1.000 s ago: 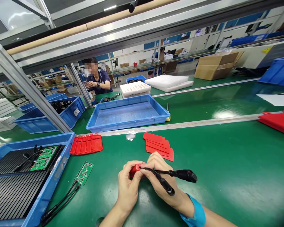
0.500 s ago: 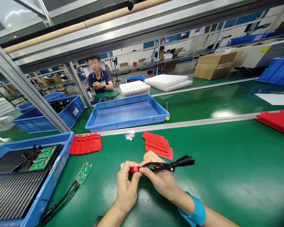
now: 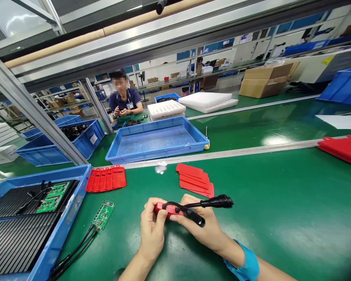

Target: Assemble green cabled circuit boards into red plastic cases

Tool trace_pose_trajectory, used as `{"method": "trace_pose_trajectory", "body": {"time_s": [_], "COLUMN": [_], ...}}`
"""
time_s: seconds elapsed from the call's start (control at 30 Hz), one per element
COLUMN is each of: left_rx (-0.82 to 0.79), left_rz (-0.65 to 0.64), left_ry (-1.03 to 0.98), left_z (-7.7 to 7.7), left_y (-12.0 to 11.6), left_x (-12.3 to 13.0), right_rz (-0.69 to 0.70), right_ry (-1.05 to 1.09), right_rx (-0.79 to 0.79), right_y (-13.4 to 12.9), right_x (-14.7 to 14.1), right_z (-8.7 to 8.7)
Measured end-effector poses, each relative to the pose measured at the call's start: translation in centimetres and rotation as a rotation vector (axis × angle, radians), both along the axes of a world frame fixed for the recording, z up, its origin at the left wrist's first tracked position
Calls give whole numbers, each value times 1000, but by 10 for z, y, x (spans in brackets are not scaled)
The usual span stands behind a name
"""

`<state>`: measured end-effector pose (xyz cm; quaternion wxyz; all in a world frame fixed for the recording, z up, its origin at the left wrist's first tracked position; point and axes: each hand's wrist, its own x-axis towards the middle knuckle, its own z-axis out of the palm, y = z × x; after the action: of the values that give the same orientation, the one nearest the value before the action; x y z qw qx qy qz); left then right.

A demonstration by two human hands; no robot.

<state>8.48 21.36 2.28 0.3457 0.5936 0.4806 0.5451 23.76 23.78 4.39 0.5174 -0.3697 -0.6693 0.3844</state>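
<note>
Between my two hands is a small red plastic case (image 3: 171,209) with two black cables (image 3: 190,213) coming out of its near side. My left hand (image 3: 152,224) pinches its left end between thumb and fingers. My right hand (image 3: 203,224), with a blue band at the wrist, grips the right end. The cables end in black connectors (image 3: 218,201) that hang over my right hand. Beyond my hands lie several flat red panels (image 3: 194,179), fanned out. A green circuit board (image 3: 103,214) with black leads rests on the bench to the left.
A blue tray (image 3: 86,175) of black ribbed parts and circuit boards stands at left, beside a row of red casings (image 3: 105,178). Another blue tray (image 3: 160,150) sits behind the metal rail. Red parts (image 3: 343,150) lie far right. A co-worker (image 3: 125,97) sits opposite.
The red case has turned so more of it shows, with its cables now facing me. The connectors have swung lower, and my hands have shifted slightly left. The co-worker leans nearer the bench.
</note>
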Motion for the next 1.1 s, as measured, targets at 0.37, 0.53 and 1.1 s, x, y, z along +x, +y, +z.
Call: {"method": "trace_pose_trajectory", "body": {"time_s": [0.37,0.53,1.1], "left_rx": [678,368,-391], "left_rz": [-179,69,-103], "left_ry": [886,377,-530], "left_z": [-5,2,7], "left_y": [10,22,28], "left_x": [-30,-28,-22], "right_rz": [619,488,44], "right_ry": [280,143,-770], "right_rx": [-686,-502,220], "right_y": [14,13,1], "right_x": [21,25,19], "right_z": [12,10,-4]}}
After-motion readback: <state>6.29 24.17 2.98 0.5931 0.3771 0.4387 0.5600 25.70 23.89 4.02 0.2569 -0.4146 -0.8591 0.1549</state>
